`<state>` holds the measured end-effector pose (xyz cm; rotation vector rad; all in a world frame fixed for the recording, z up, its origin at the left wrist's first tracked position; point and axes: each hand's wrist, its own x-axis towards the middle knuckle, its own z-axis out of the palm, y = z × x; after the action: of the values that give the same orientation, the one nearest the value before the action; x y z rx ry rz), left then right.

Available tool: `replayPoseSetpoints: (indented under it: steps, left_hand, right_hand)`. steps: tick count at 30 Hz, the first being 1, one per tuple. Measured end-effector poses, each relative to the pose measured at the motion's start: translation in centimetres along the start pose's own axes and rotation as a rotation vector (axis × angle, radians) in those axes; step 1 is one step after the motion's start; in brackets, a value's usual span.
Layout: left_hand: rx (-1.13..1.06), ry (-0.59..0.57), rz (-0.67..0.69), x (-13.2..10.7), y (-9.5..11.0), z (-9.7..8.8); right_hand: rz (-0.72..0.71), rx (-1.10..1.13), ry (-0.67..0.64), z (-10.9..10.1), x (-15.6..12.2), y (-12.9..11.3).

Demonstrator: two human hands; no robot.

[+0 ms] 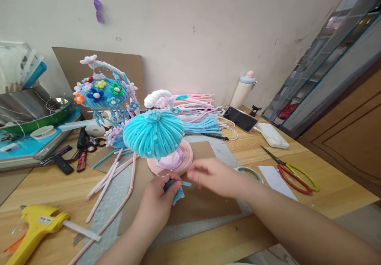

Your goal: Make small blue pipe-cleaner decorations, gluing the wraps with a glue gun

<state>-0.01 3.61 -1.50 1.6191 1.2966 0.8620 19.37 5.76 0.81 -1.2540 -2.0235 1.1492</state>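
Note:
My left hand (162, 195) is closed on a small crumpled blue piece (179, 195), and a narrow pale-blue strip (186, 184) sticks out to its right. Just beyond that strip is my right hand (212, 177), its fingers bent together; what lies between them, if anything, is hidden. Above both hands rises a turquoise fuzzy pipe-cleaner dome (153, 134) with a small flower on top, tilted a little over a coiled pink round base (186, 157). A white fuzzy arch (156, 97) curves behind the dome.
Left front lies a yellow glue gun (41, 227) beside loose pink pipe cleaners (108, 181). A flower-covered blue piece (101, 92) stands behind. At right are red-and-yellow scissors (293, 175), a tape roll (250, 173), a phone (240, 118) and a bottle (242, 90). Pipe-cleaner bundles (202, 124) lie at the back.

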Motion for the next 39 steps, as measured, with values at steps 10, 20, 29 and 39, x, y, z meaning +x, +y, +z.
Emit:
replayPoseSetpoints:
  steps: [10,20,29,39]
  left_hand:
    - [-0.154,-0.008,-0.097,0.0,-0.3,0.5]
    - [-0.419,-0.006,-0.172,0.4,-1.2,0.7]
    - [-0.716,-0.005,-0.308,0.0,0.4,0.5]
    - [-0.751,-0.055,-0.261,-0.8,1.3,0.5]
  right_hand:
    - [-0.155,-0.627,0.41,-6.1,13.3,5.9]
    - [-0.131,-0.656,0.394,-6.7,16.2,7.2]
    - [-0.061,-0.619,0.768,-11.2,10.4,2.2]
    - [-0.114,-0.263,0.798,-2.5,-4.7,0.7]
